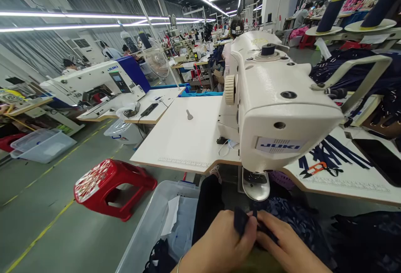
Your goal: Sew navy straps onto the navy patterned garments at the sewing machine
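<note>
Low in the head view, my left hand (224,239) and my right hand (278,237) are close together in front of the sewing machine (282,110). Both have their fingers closed on a piece of dark navy fabric (240,222), whose folded end sticks up between them. The rest of that piece is hidden by my fingers. Just beyond my hands is the machine's rounded metal work arm (257,186). Dark patterned fabric (291,218) lies below and to the right of my right hand.
On the table's right part lie navy strips (338,152), orange-handled snips (316,168) and a phone (377,160). A metal piece (189,115) rests on the white tabletop (175,139). Left of me are a clear plastic bin (147,223) and a red stool (125,189).
</note>
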`<state>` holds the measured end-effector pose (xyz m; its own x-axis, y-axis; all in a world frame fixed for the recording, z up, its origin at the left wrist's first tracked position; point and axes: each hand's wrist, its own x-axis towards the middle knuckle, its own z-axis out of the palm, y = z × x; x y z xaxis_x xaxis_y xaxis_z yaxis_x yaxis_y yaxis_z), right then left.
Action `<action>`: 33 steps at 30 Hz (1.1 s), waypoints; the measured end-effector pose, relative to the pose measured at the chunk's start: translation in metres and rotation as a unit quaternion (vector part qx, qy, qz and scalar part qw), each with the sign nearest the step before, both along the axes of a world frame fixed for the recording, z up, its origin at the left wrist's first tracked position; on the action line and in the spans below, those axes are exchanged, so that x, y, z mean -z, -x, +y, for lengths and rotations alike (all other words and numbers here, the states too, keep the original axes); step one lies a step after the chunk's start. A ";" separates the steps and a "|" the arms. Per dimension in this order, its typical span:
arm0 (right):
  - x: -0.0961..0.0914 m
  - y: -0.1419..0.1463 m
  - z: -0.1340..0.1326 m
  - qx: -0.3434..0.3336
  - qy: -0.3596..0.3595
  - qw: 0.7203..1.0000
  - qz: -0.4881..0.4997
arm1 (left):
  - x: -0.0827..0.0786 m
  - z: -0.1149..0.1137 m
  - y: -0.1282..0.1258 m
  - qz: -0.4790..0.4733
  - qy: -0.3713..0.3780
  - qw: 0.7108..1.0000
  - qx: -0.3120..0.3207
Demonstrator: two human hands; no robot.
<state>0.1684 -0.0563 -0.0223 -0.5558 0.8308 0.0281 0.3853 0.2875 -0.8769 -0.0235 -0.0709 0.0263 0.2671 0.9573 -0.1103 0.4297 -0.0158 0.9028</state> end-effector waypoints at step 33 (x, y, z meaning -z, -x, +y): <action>-0.010 -0.025 0.067 0.179 -0.157 0.971 0.026 | 0.034 0.033 -0.009 0.429 -0.480 0.765 0.027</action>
<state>0.1932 0.0103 -0.0121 -0.2242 0.9161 0.3323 0.4678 0.4003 -0.7880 -0.0149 -0.0384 -0.0078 0.5331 0.6977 0.4786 0.8325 -0.5335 -0.1495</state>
